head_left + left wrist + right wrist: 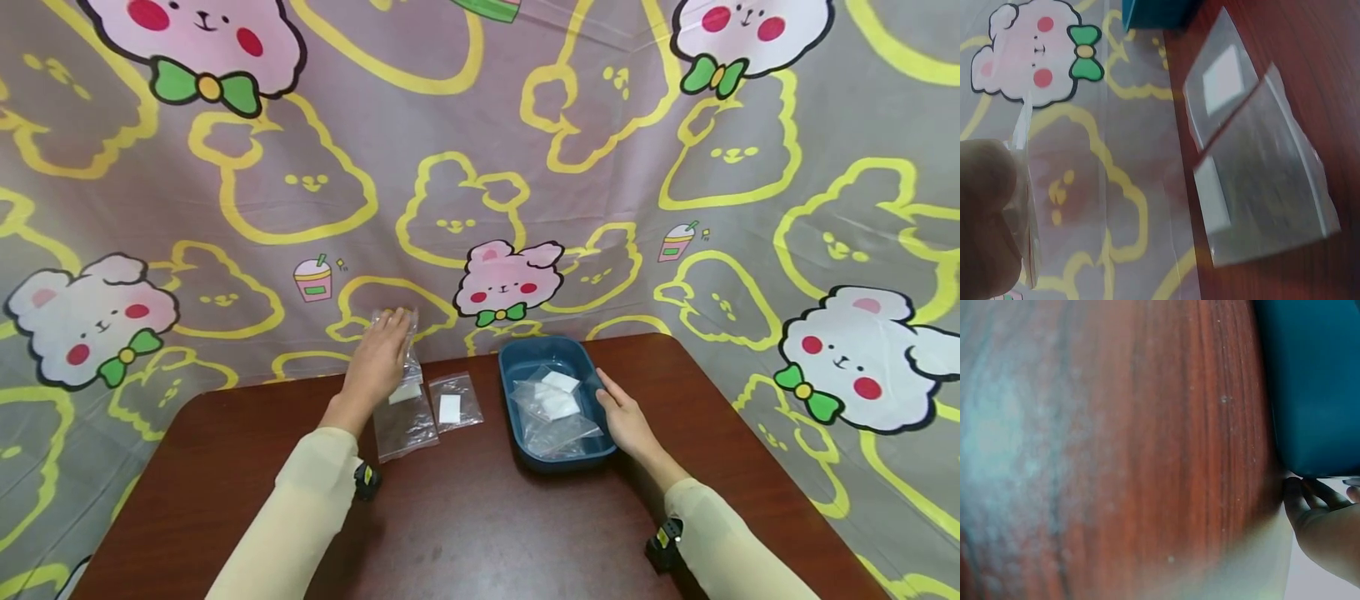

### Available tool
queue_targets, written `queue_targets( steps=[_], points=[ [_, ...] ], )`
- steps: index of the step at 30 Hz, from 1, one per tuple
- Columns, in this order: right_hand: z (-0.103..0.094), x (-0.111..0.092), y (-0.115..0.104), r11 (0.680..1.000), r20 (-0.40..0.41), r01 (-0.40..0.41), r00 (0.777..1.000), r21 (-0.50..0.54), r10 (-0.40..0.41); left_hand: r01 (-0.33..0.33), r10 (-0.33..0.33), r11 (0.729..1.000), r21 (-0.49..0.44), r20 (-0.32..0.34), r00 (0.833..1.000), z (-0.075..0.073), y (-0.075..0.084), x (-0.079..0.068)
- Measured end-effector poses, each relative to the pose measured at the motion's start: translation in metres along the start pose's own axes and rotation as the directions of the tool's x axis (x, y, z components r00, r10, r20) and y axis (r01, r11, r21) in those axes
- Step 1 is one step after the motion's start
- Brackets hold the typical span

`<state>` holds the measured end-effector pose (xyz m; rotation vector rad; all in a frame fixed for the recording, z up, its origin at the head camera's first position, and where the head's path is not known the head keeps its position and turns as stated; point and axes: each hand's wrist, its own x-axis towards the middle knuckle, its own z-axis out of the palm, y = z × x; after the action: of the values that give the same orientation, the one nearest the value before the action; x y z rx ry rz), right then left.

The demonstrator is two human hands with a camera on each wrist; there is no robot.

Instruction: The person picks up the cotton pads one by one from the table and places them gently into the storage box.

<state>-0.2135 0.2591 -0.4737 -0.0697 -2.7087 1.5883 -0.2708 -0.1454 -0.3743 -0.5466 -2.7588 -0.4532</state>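
My left hand (380, 354) is raised at the table's back edge and pinches a clear zip bag (1030, 231), seen nearly edge-on in the left wrist view. Below it on the table lies a larger clear zip bag (405, 429) with a white piece at its upper end. Beside that is a smaller clear zip bag (468, 400) holding a white rectangle (450, 409). A blue basin (525, 446) stands to the right, with several clear bags (551, 408) and white pieces inside. My right hand (626, 421) holds the basin's right side, fingertips at the rim.
The brown wooden table (465, 521) has its back edge close against a patterned cloth (420, 125) with cartoon animals. This cloth also hangs along both sides.
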Motion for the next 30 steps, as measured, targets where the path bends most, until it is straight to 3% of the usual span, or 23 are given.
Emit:
queue_targets(
  steps=[10, 21, 30],
  points=[
    [0.001, 0.0, 0.0, 1.0, -0.002, 0.006, 1.0, 0.013, -0.006, -0.047, 0.048, 0.998, -0.032, 0.017, 0.999, 0.01, 0.037, 0.019],
    [0.004, 0.0, 0.004, 1.0, -0.009, -0.008, 1.0, 0.01, 0.008, -0.058, 0.062, 0.995, -0.086, 0.048, 0.997, 0.026, 0.071, 0.03],
    [0.004, 0.002, 0.004, 1.0, -0.014, -0.01, 1.0, 0.024, 0.011, -0.103, 0.109, 0.992, -0.071, 0.085, 0.99, 0.036, 0.098, 0.04]
  ],
)
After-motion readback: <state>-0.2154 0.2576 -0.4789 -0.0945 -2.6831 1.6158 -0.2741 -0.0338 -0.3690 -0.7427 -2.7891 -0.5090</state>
